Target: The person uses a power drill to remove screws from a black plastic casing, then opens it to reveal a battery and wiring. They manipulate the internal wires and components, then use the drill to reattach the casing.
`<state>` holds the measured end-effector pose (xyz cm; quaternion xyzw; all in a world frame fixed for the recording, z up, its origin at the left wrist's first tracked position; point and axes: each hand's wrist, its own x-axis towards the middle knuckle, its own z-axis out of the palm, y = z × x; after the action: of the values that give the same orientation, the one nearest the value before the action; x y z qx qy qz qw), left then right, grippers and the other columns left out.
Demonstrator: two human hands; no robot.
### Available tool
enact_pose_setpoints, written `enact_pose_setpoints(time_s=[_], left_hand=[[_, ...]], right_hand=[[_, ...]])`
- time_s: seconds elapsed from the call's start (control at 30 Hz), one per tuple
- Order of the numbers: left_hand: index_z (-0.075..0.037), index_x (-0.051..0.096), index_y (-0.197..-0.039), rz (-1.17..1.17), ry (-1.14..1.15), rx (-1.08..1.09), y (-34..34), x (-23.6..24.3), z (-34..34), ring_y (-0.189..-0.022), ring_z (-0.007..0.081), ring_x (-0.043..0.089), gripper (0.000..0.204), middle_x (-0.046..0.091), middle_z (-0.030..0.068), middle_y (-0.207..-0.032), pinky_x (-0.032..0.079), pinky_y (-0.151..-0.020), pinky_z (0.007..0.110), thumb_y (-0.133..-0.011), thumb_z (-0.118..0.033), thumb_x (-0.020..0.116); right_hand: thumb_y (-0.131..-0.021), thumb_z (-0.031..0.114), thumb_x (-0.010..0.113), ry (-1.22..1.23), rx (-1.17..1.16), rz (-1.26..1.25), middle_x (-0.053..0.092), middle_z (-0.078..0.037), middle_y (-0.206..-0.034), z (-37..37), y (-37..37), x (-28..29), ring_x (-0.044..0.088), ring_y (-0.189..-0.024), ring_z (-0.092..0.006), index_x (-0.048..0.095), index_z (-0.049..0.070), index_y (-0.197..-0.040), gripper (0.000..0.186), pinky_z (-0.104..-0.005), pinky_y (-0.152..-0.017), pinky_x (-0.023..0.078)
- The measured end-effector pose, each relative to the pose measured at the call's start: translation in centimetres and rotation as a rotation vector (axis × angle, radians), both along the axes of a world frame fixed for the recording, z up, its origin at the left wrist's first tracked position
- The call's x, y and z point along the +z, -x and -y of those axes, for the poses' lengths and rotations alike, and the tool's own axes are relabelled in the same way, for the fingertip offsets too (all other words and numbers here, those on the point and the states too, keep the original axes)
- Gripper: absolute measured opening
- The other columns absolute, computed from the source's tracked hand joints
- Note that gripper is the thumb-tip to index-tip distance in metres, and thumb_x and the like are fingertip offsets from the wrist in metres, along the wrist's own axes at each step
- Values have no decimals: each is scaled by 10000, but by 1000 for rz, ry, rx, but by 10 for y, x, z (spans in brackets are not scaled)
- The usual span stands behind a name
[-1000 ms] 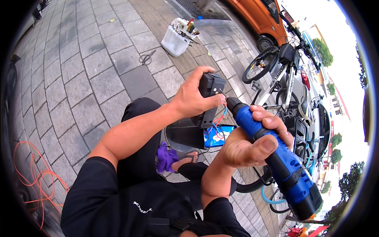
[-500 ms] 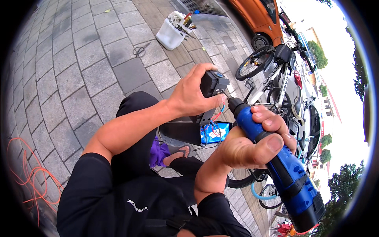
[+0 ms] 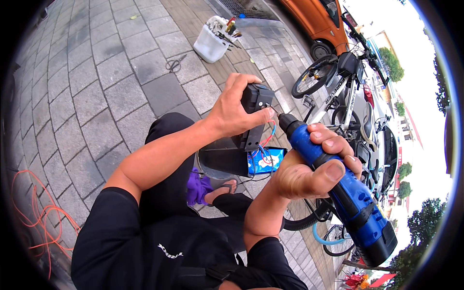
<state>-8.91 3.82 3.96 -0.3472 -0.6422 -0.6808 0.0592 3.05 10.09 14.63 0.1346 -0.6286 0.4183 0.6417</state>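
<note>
Two hands on my feed: both full; the left hand (image 3: 231, 110) clasps the black case (image 3: 252, 98) between thumb and fingers, the right hand (image 3: 305, 178) wraps the blue power driver (image 3: 356, 205).
Driver axis: slants up and left toward the case's right face, bit (image 3: 276, 111) beside the left thumb; whether it touches, I can't tell.
Nearer hand: left, on the case itself.
Case from right grip: up-left, beyond the driver's front end; wires (image 3: 265, 141) just below.

An outdoor, roadside setting is shown by paving (image 3: 89, 99), a bike (image 3: 333, 98), a car (image 3: 323, 28) and trees (image 3: 425, 223) under open sky (image 3: 421, 104).
</note>
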Motion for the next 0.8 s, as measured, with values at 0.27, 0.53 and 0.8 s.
enact_pose_setpoints(time_s=[0.27,0.53,0.8], left_hand=[[-103,588,-1307,-54,-136,-14,-2,-3,-5,-1106,244,554,555,505,114,-1230,494,-976,363,-829,-192,856],[-93,643,-1226,-183,-125,53,-1,-1,-2,-1115,262,581,434,577,115,-1145,507,-964,362,-838,-124,836],[-123,700,-1150,-253,-51,75,4,2,3,-1050,302,634,321,586,145,-1148,547,-890,390,-852,-132,819]], right_hand=[[-985,373,696,26,24,-12,582,-113,-969,-4,-1,4,635,-780,-240,425,118,-1249,456,-467,-785,585],[-989,350,680,50,21,-26,579,-118,-967,-8,-5,2,628,-771,-241,425,112,-1244,432,-464,-777,584],[-992,310,669,112,27,-55,584,-140,-949,-15,-5,0,622,-743,-250,432,97,-1251,410,-470,-755,588]])
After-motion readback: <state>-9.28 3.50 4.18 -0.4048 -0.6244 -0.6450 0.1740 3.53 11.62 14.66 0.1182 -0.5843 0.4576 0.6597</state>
